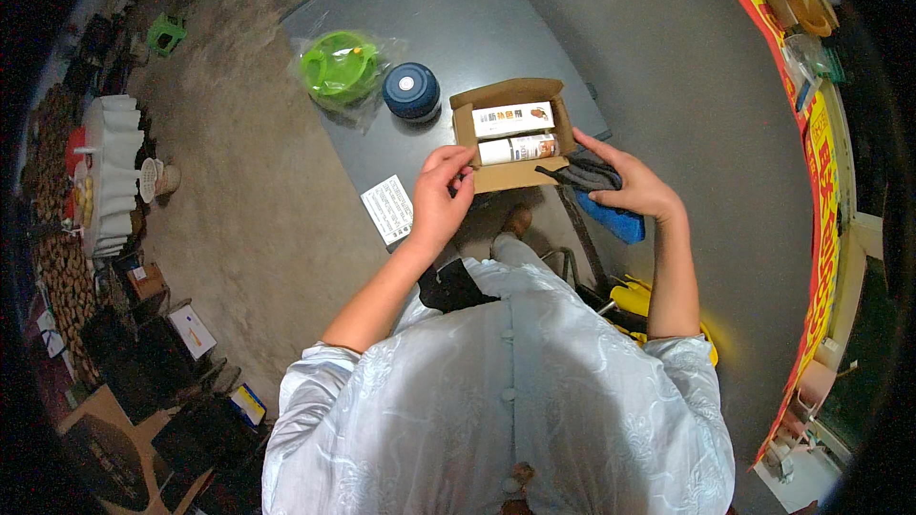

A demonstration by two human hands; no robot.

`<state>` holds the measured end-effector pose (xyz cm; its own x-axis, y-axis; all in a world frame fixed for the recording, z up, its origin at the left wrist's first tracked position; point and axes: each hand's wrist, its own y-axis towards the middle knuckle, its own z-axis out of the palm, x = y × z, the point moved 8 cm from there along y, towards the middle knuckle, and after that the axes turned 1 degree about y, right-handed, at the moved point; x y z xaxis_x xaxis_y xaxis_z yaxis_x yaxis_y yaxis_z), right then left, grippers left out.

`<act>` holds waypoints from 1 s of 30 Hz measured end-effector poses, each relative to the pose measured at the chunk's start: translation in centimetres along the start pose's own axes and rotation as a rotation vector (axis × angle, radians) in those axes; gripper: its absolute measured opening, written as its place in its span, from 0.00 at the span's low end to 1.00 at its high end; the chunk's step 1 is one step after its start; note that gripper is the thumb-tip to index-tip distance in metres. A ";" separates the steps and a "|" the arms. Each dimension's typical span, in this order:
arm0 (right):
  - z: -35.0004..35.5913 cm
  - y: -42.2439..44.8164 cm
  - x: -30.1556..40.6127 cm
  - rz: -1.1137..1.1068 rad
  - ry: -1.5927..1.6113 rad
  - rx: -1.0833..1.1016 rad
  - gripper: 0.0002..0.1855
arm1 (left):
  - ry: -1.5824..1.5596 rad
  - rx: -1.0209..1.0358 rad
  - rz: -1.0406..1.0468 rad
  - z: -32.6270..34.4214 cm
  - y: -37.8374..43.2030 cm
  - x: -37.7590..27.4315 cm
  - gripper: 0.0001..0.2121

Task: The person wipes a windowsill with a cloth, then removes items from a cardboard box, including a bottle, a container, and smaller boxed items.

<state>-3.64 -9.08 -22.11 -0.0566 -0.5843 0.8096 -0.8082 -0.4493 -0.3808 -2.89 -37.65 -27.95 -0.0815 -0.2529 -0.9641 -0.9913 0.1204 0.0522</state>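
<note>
In front of me at the table's near edge is an open cardboard box (501,177), its flaps raised. Inside lie a white printed carton (513,119) and, nearer me, a white printed bottle (517,149). My left hand (442,202) grips the box at its near left corner, fingers curled. My right hand (639,182) has a dark grey fabric item (592,173) between thumb and fingers, and its index fingertip touches the box's right side. A blue sponge-like block (614,219) hangs under that hand; how it is held is partly hidden.
A printed white card (390,209) lies left of my left hand on the grey table (458,0). Beyond stand a dark blue lidded jar (411,91) and a green plastic item in a clear bag (339,68). Something yellow (631,297) is below my right forearm.
</note>
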 end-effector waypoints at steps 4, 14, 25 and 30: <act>1.7 0.8 1.6 -0.074 -0.327 0.045 0.55 | 0.366 0.107 0.187 0.8 0.9 -1.5 0.19; 2.9 -0.3 1.8 0.007 -0.531 0.065 0.55 | 0.482 0.315 0.321 0.0 2.2 -3.3 0.24; 0.1 -1.3 1.1 -0.002 0.035 -0.040 0.48 | 0.436 0.121 0.173 0.6 3.1 -1.3 0.23; 2.2 -0.9 2.0 -0.072 -0.292 -0.032 0.51 | 0.479 0.269 0.292 0.4 3.1 -4.8 0.27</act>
<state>-1.69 -11.32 -21.15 0.1687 -0.7233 0.6696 -0.8225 -0.4777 -0.3088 -5.50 -35.71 -23.28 -0.4448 -0.5681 -0.6924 -0.8653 0.4720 0.1686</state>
